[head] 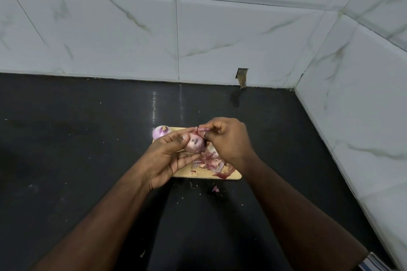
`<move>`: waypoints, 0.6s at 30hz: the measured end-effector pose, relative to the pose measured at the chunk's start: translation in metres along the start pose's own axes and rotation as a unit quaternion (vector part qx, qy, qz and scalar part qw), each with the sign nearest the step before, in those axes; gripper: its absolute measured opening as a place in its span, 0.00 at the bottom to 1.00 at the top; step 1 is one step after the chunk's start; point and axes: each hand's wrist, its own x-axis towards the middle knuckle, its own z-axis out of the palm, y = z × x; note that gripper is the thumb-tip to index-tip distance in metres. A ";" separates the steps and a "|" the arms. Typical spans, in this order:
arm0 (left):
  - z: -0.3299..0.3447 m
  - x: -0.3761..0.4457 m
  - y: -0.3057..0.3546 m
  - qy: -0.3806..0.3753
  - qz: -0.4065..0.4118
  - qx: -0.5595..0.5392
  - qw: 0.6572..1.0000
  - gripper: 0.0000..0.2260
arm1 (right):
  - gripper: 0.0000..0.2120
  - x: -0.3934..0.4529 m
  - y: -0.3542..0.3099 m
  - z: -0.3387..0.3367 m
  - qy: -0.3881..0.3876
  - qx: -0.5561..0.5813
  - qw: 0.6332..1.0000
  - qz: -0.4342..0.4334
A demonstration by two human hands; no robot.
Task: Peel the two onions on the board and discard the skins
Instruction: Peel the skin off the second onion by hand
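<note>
My left hand holds a red onion just above the wooden board, thumb on top and fingers curled under it. My right hand pinches a pink strip of skin that lifts off the onion's top. A second onion, pale purple and smooth, sits on the board's far left corner, partly behind my left hand. A heap of loose skins lies on the board under my right hand.
The board lies on a black counter that meets white marble-look wall tiles at the back and right. A stray skin scrap and small crumbs lie on the counter just in front of the board.
</note>
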 end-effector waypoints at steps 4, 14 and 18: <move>0.007 0.001 -0.006 0.018 0.002 -0.029 0.999 0.18 | 0.11 0.007 0.007 -0.006 -0.033 -0.014 0.999 0.008; 0.000 0.002 -0.004 0.045 -0.019 -0.022 0.999 0.19 | 0.10 0.001 0.022 -0.008 -0.059 0.002 0.997 0.040; 0.001 0.000 -0.002 0.036 -0.003 0.022 0.999 0.20 | 0.09 0.006 0.024 -0.013 -0.011 -0.018 0.999 0.032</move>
